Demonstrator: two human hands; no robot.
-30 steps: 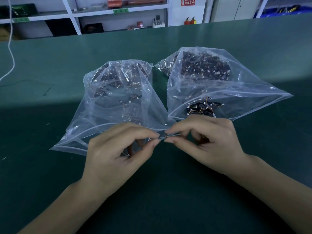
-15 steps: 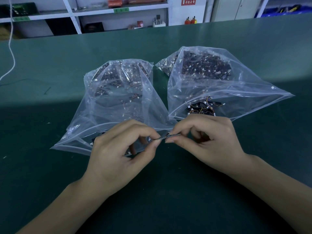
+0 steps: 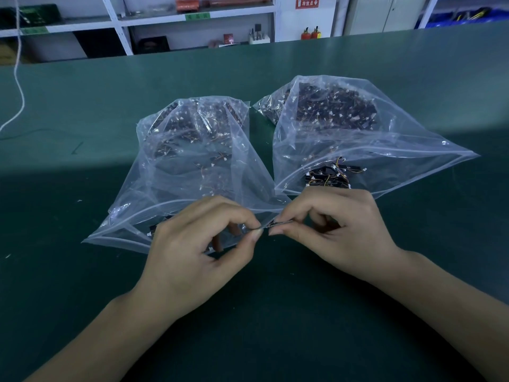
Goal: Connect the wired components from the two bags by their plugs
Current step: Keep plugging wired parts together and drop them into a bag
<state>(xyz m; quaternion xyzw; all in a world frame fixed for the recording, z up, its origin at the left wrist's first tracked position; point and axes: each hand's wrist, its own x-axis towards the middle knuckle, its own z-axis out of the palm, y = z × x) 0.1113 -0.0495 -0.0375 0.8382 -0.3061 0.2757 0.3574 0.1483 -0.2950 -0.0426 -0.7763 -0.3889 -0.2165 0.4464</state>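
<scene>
Plastic bags: clear, crinkled left bag (image 3: 176,172) and right bag (image 3: 385,139) are lying just beyond the hands, holding dark wired components.
Fingers: left hand (image 3: 192,255) and right hand (image 3: 338,230) are pinching a thin wire (image 3: 276,224) between them.
Change: fingertips are sitting slightly further apart than before.
Surface: green mat (image 3: 82,271) is lying beneath; white shelves (image 3: 115,26) are standing behind the bags.

Two clear zip bags, mouths open toward the near edge. Left bag (image 3: 192,161) and right bag (image 3: 371,139) side by side, both part-filled with small dark wired components with white plugs. A few loose components (image 3: 330,175) at the right bag's mouth. Thin wire pair (image 3: 278,224) pinched taut between fingertips.
</scene>
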